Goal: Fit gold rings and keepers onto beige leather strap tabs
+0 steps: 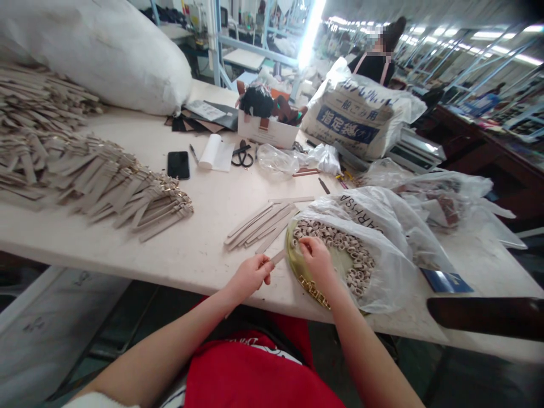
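My left hand (251,276) is closed on one end of a beige strap (279,256), which points toward the round tray. Over that gold-coloured tray (293,258) is my right hand (317,259), its fingers pinched at the near side of many small beige loops (359,263). What those fingertips hold, if anything, is too small to make out. Gold metal buckles (313,290) lie along the tray's front rim. Just beyond my left hand, several loose beige straps (259,225) are spread on the table. A clear plastic bag (393,255) partly covers the loops.
Straps with metal fittings (123,184) are heaped at the left, beside a large white sack (106,51). A phone (178,165), paper roll (216,153), scissors (242,154) and white box (268,131) stand farther back. A printed sack (352,116) sits behind the tray; a person (376,65) is beyond.
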The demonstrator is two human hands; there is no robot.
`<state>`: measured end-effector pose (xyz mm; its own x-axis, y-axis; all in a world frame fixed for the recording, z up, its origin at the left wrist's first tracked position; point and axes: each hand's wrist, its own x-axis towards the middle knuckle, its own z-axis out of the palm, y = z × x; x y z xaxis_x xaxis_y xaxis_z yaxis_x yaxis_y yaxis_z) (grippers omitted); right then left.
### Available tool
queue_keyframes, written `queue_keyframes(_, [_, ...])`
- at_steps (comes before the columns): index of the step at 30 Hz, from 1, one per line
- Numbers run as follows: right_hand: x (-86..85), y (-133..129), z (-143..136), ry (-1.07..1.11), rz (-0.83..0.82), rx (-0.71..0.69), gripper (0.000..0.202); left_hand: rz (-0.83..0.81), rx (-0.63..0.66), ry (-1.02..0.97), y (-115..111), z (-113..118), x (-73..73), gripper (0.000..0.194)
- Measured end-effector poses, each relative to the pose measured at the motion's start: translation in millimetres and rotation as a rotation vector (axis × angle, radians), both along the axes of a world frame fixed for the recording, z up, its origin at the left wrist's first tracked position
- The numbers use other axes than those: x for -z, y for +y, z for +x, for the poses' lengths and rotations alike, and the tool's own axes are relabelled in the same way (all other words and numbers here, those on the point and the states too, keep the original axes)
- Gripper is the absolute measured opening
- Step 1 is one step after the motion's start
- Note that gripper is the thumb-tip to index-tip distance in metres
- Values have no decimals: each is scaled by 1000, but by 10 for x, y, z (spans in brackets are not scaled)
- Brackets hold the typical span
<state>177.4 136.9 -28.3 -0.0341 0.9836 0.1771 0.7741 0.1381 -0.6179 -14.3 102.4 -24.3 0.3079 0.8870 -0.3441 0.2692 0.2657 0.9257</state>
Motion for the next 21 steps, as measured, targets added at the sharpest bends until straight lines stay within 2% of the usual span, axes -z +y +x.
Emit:
queue_keyframes(3, [30, 232, 51, -309, -71, -139, 24, -4, 1, -9, 4, 8, -15, 26])
queue_keyframes(5, [79, 305, 31, -376, -104, -175, 23, -10, 3, -14, -11, 0, -11, 24])
queue_keyframes(10, [141, 309, 48, -352, -106, -129, 9, -41, 10, -16, -56, -34, 26, 23])
queue_keyframes(15, [119, 175, 92, -271, -83, -85, 14, 20, 28, 13, -46, -16, 13, 24])
queue_keyframes(17, [97, 80, 48, -67, -106, -51, 16, 52, 22, 27, -31, 1, -13, 24])
queue_keyframes(21, [34, -125, -122, 743, -338, 26, 25, 99, -5, 32, -10, 35, -59, 26])
